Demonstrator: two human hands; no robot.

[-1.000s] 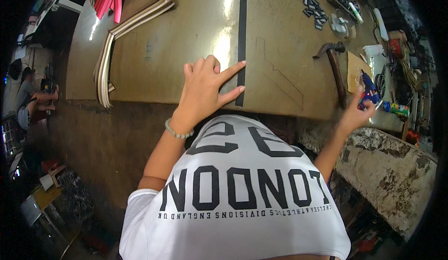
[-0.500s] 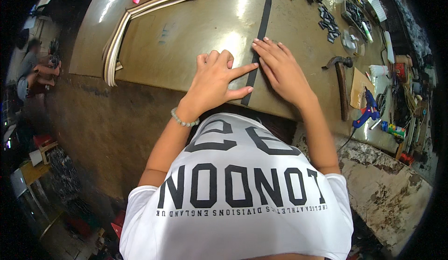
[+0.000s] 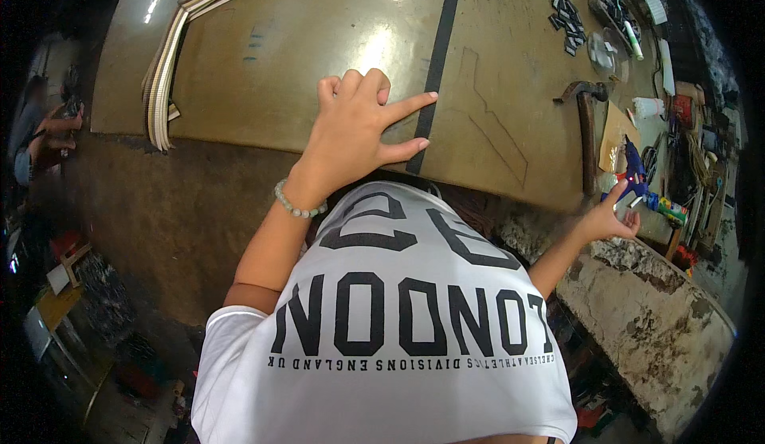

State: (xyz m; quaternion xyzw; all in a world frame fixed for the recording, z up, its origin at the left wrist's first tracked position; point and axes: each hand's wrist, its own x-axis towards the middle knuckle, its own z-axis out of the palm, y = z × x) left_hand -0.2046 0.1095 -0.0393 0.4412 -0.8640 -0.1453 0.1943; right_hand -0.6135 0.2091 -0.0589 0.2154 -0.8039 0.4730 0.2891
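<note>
A flat black strap (image 3: 444, 41) runs away from me across the worktable. My left hand (image 3: 351, 125) rests beside it, index finger and thumb stretched out and spread with their tips on the strap; its other fingers are curled. At the right edge of the table, my right hand (image 3: 610, 219) is just below a blue glue gun (image 3: 634, 165). Its fingers are apart, with the index fingertip at or very near the glue gun's lower end; contact is unclear.
A hammer (image 3: 587, 137) lies left of the glue gun, beside brown cardboard (image 3: 613, 143). A green can (image 3: 672, 210) is at the right edge. Farther back are small black pieces (image 3: 567, 21) and a plastic tub (image 3: 603, 52). Bent layered strips (image 3: 163, 85) lie left. Someone sits far left.
My right hand has left the strap and moved right and nearer, to the glue gun. My left fingertips stay on the strap. The view has shifted slightly right.
</note>
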